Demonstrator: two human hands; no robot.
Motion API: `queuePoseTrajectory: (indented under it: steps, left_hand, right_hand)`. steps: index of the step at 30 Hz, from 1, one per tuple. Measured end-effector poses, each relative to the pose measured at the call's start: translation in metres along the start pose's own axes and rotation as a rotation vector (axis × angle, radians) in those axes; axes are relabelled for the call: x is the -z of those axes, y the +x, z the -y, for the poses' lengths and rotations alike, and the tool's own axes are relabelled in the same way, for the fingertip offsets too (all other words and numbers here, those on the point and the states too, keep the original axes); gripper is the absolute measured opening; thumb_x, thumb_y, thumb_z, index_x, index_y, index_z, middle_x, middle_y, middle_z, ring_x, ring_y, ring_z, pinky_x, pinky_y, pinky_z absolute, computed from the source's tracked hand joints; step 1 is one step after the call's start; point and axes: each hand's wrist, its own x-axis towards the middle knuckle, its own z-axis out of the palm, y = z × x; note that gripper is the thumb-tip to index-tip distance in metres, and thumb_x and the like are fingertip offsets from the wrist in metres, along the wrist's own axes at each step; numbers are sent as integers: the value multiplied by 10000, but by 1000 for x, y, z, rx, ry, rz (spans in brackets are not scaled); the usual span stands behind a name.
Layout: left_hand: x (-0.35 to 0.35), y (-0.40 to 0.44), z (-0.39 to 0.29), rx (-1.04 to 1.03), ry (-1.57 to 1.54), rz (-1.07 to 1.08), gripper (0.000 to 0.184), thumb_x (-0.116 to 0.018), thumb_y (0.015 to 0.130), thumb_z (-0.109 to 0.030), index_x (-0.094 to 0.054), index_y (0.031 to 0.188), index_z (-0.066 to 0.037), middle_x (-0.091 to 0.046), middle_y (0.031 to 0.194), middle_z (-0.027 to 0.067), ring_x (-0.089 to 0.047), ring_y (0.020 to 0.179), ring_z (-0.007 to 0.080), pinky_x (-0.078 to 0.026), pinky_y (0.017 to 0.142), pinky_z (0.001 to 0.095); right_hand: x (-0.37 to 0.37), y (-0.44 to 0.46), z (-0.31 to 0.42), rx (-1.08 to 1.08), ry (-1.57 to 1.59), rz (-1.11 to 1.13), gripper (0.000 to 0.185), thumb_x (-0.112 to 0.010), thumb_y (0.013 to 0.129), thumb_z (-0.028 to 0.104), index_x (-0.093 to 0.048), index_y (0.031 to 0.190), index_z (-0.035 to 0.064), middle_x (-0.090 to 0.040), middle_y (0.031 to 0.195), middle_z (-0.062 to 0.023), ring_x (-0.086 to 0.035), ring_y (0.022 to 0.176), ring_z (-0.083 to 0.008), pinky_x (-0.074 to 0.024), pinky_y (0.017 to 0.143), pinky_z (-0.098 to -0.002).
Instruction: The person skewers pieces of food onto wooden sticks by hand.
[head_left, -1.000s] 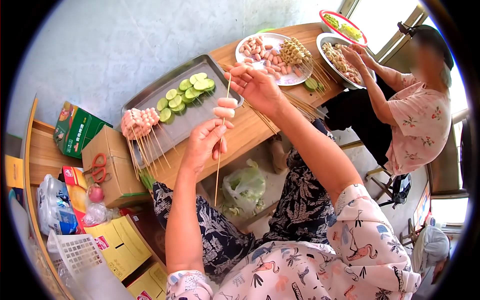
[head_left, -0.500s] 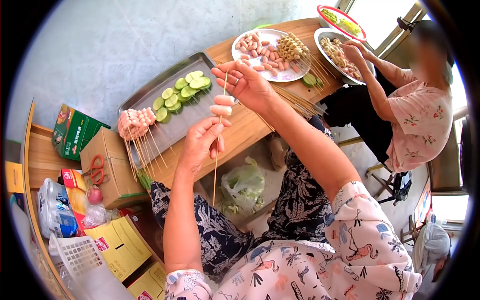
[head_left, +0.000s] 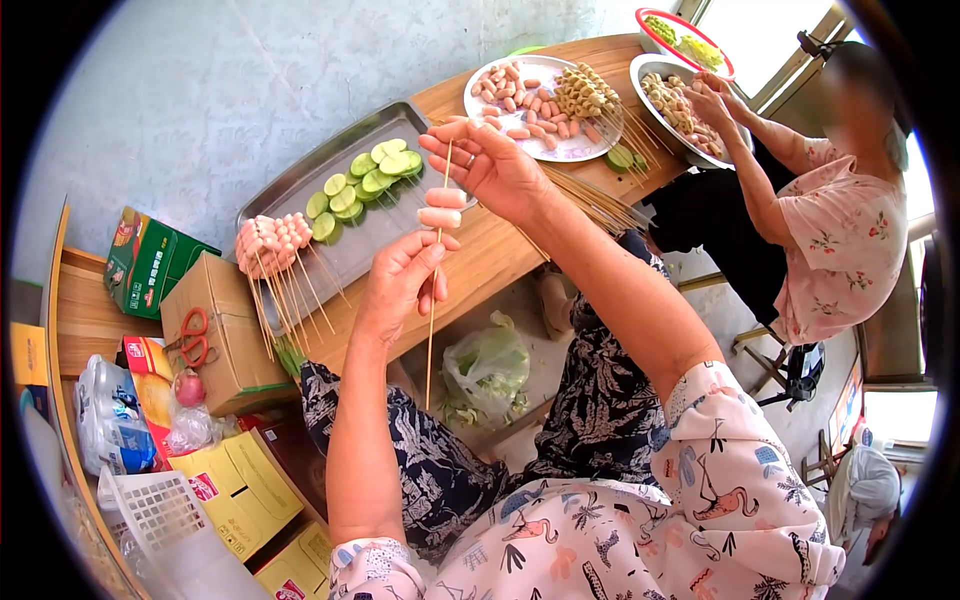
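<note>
My left hand is closed on a thin wooden skewer, which stands nearly upright in the view. Two small pink sausages are threaded crosswise on it, just above my left fingers. Around the skewer's upper end, my right hand pinches with thumb and fingers. Behind my hands lies a metal tray with sliced green rounds on skewers and a stack of skewered sausages. Loose sausages lie on a white plate beyond my right hand.
Bare skewers lie on the wooden table. At right, a seated person works over a metal bowl. A cardboard box with red scissors stands left. A plastic bag sits below the table.
My hands and the skewer have shifted very slightly left; both sausages stay on it. The other person's hands have moved a little above the bowl.
</note>
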Motion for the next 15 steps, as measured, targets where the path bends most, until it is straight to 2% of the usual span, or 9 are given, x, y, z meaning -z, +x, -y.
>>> queuePoseTrajectory:
  steps: [1,7,9,12,15]
  left_hand:
    - [0,0,0,0,-1,0,235,-527,970,-237,-620,1035,-31,-535,594,-5,-470,496,33,-331,419,155]
    - [1,0,1,0,1,1,240,-529,969,-243,-620,1034,-31,-534,593,-3,-469,494,34,-330,419,157]
    - [1,1,2,-9,9,-8,221,-516,976,-235,-628,1019,-50,-551,591,9,-431,432,37,-328,411,167]
    - [2,1,3,-16,6,-2,222,-515,977,-236,-627,1019,-50,-552,591,10,-427,427,36,-326,410,166]
    - [2,0,2,-13,1,15,245,-533,969,-249,-619,1041,-32,-537,595,0,-467,491,33,-328,421,152]
  right_hand:
    - [2,0,0,-16,18,22,313,-520,958,246,-592,1096,-26,-584,1216,-126,-542,1190,-252,-443,1027,-379]
    - [0,0,-1,-18,25,5,346,-510,966,233,-527,1185,-34,-565,1250,-137,-538,1195,-255,-438,1035,-384]
    - [-1,1,0,-20,28,4,350,-506,969,230,-521,1192,-38,-557,1261,-137,-534,1198,-256,-435,1038,-384]
    - [-2,1,1,-22,31,-4,358,-502,971,226,-508,1206,-45,-545,1277,-138,-529,1203,-259,-429,1045,-386]
    - [-2,1,1,-22,35,-11,360,-502,971,222,-500,1214,-44,-542,1281,-140,-528,1204,-260,-426,1048,-387]
